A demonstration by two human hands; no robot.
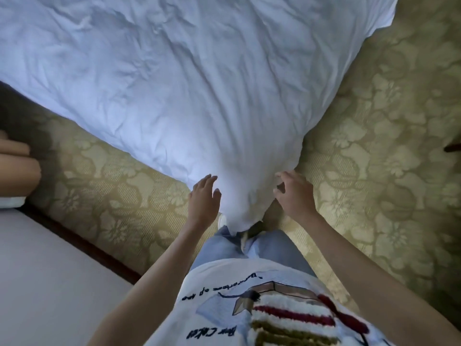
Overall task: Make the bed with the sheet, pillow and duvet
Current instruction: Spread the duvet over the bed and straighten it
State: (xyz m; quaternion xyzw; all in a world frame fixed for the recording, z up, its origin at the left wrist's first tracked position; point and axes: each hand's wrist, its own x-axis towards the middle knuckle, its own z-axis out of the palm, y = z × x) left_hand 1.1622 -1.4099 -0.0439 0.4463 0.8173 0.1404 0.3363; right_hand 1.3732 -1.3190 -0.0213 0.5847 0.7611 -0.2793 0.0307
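Corner of a crumpled white cotton duvet (189,96) is seen hanging over the patterned olive carpet (374,121), between 2 hands. The left hand (203,198) is laid flat against it, fingers straight; the right hand (294,193) is held beside it, fingers loosely curled, nothing gripped, probably to square the corner.

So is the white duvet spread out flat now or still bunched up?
Mostly spread, but creased. The white duvet lies open across the frame, its near corner hanging toward the patterned carpet between both hands.
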